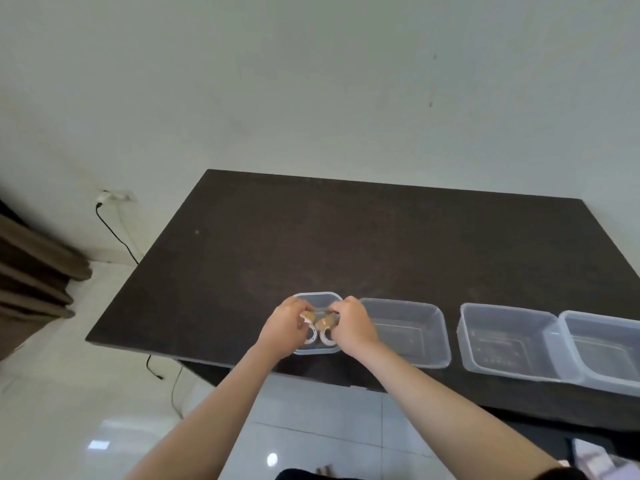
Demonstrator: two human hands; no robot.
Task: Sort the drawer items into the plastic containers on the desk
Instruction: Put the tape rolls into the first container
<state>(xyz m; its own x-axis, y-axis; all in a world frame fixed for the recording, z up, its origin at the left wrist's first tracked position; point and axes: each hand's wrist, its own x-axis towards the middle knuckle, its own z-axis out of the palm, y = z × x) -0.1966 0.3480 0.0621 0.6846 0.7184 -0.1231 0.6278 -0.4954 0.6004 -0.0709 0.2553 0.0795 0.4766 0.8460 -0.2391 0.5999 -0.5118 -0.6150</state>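
Four clear plastic tubs sit in a row along the near edge of the surface (346, 237). Leftmost tub (317, 299) is smallest, squarish, under both hands. Next tub (408, 332) just beside it, then a gap, then third tub (505, 341), with fourth tub (602, 344) overlapping its right rim and cut by the frame edge. Row's long axis runs left-right, parallel to the near edge.

Left hand (285, 329) and right hand (351, 323) are both over the leftmost tub, fingers curled, each pinching a small item. Left item (309, 329) and right item (326, 329): each a white ring-like loop hanging down with a tan/brown blob on top at the fingertips. Loops point toward the camera/down into the tub; they sit just beside each other, nearly touching. Too blurred to say what they are.

The three other tubs look translucent, rounded corners; the third shows faint dark marks through its bottom, can't tell which side they're on.

Surface: dark brown, matte, rectangular, far edge against a plain pale wall (311, 81). Floor (86, 393) glossy white tile with light glare. Wall outlet (116, 195) at left with a black cable (114, 233) running down. Brown curtain (31, 282) at far left.
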